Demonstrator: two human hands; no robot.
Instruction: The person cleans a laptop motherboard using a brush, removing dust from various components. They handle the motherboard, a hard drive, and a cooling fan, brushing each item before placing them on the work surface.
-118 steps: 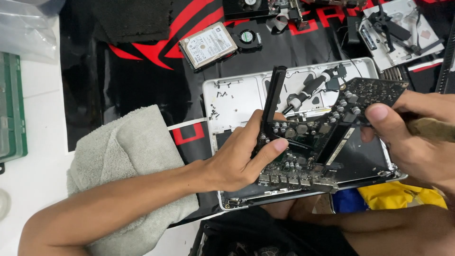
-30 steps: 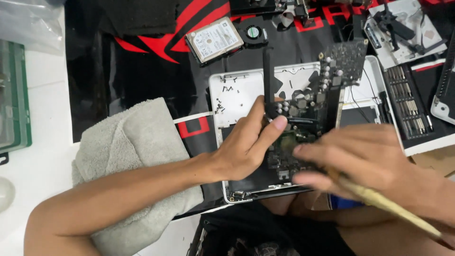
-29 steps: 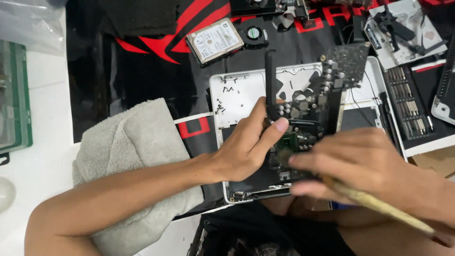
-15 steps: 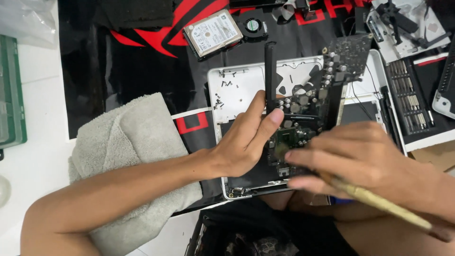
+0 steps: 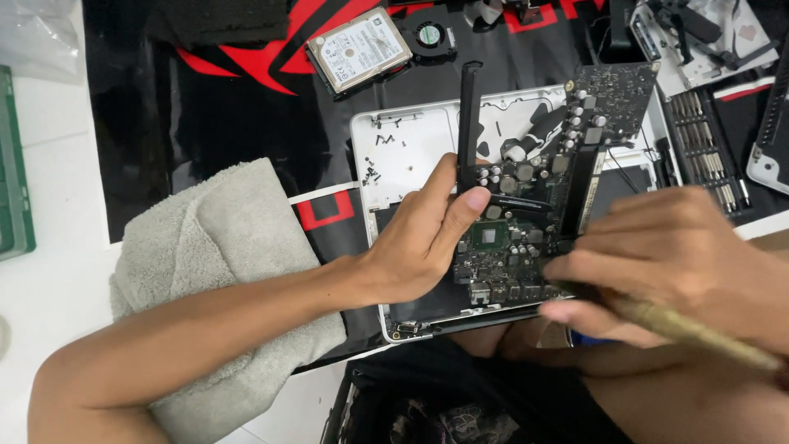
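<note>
At the centre of the tabletop (image 5: 57,271), the left hand (image 5: 415,247) holds a dark circuit board (image 5: 534,222) tilted up over an open silver laptop base (image 5: 411,156). The fingers (image 5: 460,218) press together against the board's left edge, with the thumb along a black bar (image 5: 469,115) that stands upright from the board. The board's lower edge sits near the front rim of the base; its upper corner reaches past the rear rim.

The right hand (image 5: 666,263) is closed around a brush with a yellowish handle (image 5: 699,333). The handle runs out toward the lower right. The brush tip meets the lower right part of the board, though the fingers hide the bristles, so contact appears likely but cannot be confirmed.

Small black screws (image 5: 374,168) lie loose on the bare left section of the base. A grey towel (image 5: 222,271) lies folded just left of the base, under the left forearm. A black and red mat (image 5: 214,107) covers the surface beneath the base.

At the rear, a hard drive (image 5: 359,49) lies on the mat with a small round fan (image 5: 430,35) just beside it. To the right of the base, a case of screwdriver bits (image 5: 707,148) lies open. A green tray (image 5: 15,173) sits at the far left edge.
</note>
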